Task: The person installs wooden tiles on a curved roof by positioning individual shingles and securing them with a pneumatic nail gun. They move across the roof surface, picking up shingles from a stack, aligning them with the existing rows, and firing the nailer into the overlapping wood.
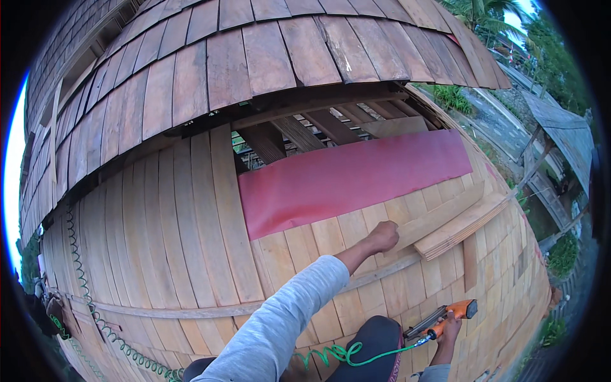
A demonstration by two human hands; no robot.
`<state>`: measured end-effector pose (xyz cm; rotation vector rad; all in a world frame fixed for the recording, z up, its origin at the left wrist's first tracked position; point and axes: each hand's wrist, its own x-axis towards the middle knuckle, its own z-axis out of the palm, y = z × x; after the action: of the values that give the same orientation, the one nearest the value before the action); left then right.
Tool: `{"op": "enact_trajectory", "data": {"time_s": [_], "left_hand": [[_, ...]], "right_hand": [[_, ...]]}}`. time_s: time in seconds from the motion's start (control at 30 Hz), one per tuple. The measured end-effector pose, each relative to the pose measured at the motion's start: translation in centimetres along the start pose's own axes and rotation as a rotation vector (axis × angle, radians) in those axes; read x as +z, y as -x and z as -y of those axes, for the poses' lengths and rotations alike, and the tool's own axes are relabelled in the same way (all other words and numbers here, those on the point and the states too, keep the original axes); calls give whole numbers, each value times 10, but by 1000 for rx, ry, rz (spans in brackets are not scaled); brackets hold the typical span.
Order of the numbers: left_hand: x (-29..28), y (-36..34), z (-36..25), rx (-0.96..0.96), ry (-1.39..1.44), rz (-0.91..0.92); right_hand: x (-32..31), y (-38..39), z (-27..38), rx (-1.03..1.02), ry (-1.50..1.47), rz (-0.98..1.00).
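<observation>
Pale shingles [353, 230] run below a red sheet [356, 181]; the left hand [385, 237] closes on the end of a board [439, 218] over them, likely steadying it; the right hand [452, 328] grips a nail gun [436, 332], seemingly held clear

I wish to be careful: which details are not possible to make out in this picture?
All in the head view:
Nail gun: its trigger is hidden by the right grip.
Wooden shingle: how fingertips meet its near end is hidden by the left grip.
Green coiled hose: a stretch is hidden behind the grey left sleeve.
Red sheet: it covers whatever lies directly behind.
</observation>
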<state>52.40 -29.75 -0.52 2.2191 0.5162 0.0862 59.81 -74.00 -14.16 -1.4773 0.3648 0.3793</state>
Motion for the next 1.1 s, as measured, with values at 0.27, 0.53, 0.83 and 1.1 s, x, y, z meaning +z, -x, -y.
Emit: {"op": "enact_trajectory", "data": {"time_s": [0.27, 0.53, 0.83, 1.1], "left_hand": [[-125, 244, 76, -266, 1081, 238], [-77, 380, 155, -116, 1437, -138], [-67, 373, 184, -307, 1307, -232], [-125, 362, 171, -406, -359, -240]], "right_hand": [[-18, -9, 4, -4, -111, 23], [-32, -31, 4, 42, -34, 71], [-27, -39, 9, 71, 58, 82], [-28, -40, 13, 55, 76, 88]]}}
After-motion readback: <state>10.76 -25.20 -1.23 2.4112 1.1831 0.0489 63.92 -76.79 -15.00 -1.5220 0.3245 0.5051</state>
